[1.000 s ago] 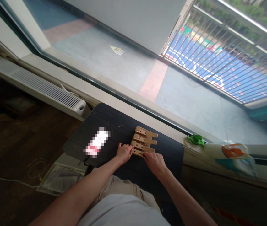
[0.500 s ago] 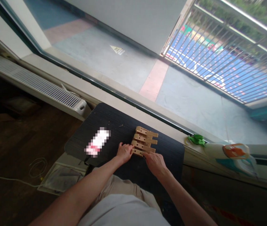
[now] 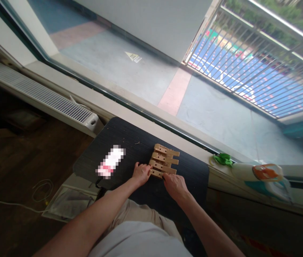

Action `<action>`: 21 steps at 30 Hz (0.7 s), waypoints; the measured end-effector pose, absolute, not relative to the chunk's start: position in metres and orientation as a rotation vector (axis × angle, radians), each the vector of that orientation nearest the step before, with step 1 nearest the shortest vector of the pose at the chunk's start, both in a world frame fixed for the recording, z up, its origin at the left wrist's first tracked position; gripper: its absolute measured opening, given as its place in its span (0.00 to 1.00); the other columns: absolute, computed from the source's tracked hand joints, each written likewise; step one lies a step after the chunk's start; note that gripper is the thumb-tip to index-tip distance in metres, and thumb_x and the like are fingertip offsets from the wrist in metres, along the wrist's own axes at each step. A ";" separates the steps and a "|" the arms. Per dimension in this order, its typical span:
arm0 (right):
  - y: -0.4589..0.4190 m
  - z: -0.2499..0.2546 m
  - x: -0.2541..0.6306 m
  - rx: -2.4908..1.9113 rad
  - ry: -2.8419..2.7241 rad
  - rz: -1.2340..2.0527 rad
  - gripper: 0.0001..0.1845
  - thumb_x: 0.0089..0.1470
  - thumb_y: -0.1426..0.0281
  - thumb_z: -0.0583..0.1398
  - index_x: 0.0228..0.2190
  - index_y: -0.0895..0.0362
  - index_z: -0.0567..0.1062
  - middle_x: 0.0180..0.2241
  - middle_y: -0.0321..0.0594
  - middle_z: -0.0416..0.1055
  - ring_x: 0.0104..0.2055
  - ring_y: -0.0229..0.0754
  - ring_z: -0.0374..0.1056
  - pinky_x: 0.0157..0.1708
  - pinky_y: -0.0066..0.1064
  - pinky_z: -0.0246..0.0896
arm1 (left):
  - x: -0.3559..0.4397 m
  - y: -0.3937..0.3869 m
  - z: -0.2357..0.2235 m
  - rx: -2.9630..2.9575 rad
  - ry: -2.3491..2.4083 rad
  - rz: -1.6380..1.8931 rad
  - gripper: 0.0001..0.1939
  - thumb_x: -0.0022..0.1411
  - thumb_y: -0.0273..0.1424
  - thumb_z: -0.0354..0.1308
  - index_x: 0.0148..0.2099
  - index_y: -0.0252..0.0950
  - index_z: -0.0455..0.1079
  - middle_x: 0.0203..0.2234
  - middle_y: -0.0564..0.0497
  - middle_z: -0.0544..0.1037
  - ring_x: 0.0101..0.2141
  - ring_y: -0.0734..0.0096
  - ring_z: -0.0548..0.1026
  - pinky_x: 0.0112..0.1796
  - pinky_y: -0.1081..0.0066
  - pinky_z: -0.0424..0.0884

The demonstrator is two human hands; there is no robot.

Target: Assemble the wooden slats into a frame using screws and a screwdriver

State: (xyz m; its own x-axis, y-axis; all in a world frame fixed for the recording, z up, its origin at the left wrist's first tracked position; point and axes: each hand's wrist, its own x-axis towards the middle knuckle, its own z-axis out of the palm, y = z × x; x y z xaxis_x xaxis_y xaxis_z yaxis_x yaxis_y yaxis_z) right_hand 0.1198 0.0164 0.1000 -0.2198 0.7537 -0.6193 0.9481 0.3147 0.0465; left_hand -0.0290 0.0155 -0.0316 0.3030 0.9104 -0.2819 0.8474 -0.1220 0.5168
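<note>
A light wooden slatted piece [image 3: 163, 158] lies on a small dark table [image 3: 100, 137]. It has several parallel slats with dark round holes, rounded at their left ends and jutting out to the right. My left hand [image 3: 141, 174] is closed on the left end of the slat nearest me, its fingers curled. At the other end of that slat, my right hand [image 3: 176, 184] is closed around it and covers its tip. What the fingertips do beneath the wood is hidden.
A blurred-out white and red object [image 3: 111, 161] lies on the table's left. Small bits [image 3: 137, 143] are scattered behind it. A white radiator [image 3: 60, 105] stands left along the window. Right of the table are a green item [image 3: 223, 159] and a spray bottle [image 3: 269, 172] on the sill.
My right hand has shifted very slightly at the nearest slat's right end. My left hand and the wooden slatted piece look the same.
</note>
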 end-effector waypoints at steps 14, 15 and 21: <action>0.019 0.094 0.121 1.533 2.001 -0.472 0.11 0.57 0.69 0.49 0.35 0.56 0.71 0.35 0.43 0.74 0.39 0.42 0.70 0.35 0.29 0.60 | -0.029 0.016 -0.032 1.967 1.549 0.118 0.13 0.61 0.29 0.45 0.45 0.40 0.68 0.37 0.48 0.76 0.40 0.63 0.71 0.49 0.55 0.51; 0.018 0.094 0.121 1.539 1.994 -0.470 0.12 0.57 0.69 0.50 0.35 0.57 0.71 0.34 0.43 0.74 0.38 0.42 0.70 0.35 0.30 0.60 | -0.029 0.016 -0.032 1.970 1.548 0.119 0.13 0.61 0.29 0.45 0.45 0.40 0.68 0.36 0.48 0.76 0.40 0.63 0.71 0.49 0.55 0.51; 0.017 0.101 0.121 1.516 2.061 -0.476 0.10 0.55 0.66 0.53 0.37 0.54 0.71 0.36 0.41 0.74 0.39 0.43 0.70 0.34 0.30 0.60 | -0.029 0.016 -0.032 1.979 1.557 0.127 0.13 0.61 0.29 0.45 0.44 0.40 0.68 0.36 0.48 0.76 0.39 0.63 0.71 0.49 0.55 0.52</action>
